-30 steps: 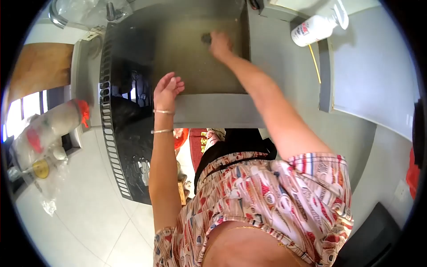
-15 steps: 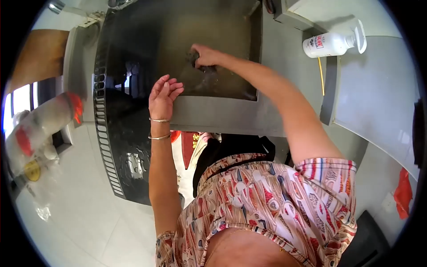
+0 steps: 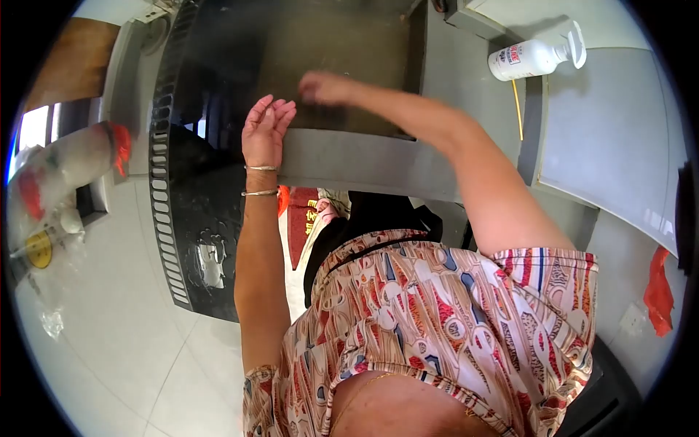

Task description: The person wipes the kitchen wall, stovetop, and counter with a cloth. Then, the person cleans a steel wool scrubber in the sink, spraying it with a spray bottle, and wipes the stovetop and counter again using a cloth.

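My left hand (image 3: 266, 131) is raised palm up beside the black panel (image 3: 200, 193), fingers apart and holding nothing; two bangles circle the wrist. My right hand (image 3: 329, 89) is over the recessed, murky brownish basin (image 3: 349, 44), just right of my left hand. Motion blurs its fingers, and whatever it may hold cannot be made out. The basin's grey front ledge (image 3: 342, 156) runs below both hands.
On the right of the counter lies a white spray bottle (image 3: 526, 60), near a yellow stick (image 3: 518, 109). Filled plastic bags (image 3: 80, 156) hang at the left. A red bag (image 3: 659, 295) is at the far right.
My right hand has come left and nearer, towards my left hand; the dark item seen in it earlier no longer shows. My left hand stays raised. The view has shifted slightly.
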Demonstrator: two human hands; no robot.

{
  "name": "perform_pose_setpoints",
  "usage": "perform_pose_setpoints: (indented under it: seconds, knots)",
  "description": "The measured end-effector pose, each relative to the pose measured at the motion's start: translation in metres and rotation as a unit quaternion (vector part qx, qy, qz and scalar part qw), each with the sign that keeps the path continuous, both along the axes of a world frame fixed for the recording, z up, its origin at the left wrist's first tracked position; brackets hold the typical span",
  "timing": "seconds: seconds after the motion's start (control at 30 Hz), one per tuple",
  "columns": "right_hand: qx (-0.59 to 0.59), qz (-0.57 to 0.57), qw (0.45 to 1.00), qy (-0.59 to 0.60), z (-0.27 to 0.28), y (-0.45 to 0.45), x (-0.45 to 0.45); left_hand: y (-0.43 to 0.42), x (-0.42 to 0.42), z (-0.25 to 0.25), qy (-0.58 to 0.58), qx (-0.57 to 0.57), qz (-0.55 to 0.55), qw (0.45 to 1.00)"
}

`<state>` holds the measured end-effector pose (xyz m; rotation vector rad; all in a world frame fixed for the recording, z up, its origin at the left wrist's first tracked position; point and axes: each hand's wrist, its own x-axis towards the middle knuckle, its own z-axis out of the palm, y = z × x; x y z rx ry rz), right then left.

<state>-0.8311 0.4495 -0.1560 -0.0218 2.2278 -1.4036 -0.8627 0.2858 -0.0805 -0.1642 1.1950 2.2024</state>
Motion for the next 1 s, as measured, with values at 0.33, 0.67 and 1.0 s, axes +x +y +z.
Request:
perform_pose_setpoints:
  seconds: [0.33, 0.67, 1.0]
  knots:
    - [0.041, -0.025, 0.972, -0.232, 0.039, 0.017, 0.015, 0.000, -0.004, -0.004, 0.008, 0.009, -0.002, 1.000]
    - [0.069, 0.034, 0.995, -0.065, 0.040, 0.013, 0.019, 0.005, -0.004, -0.005, 0.010, -0.003, -0.001, 1.000]
    - [0.170, 0.218, 0.958, -0.075, -0.029, 0.009, 0.012, 0.001, -0.008, -0.010, 0.009, 0.036, -0.045, 0.998]
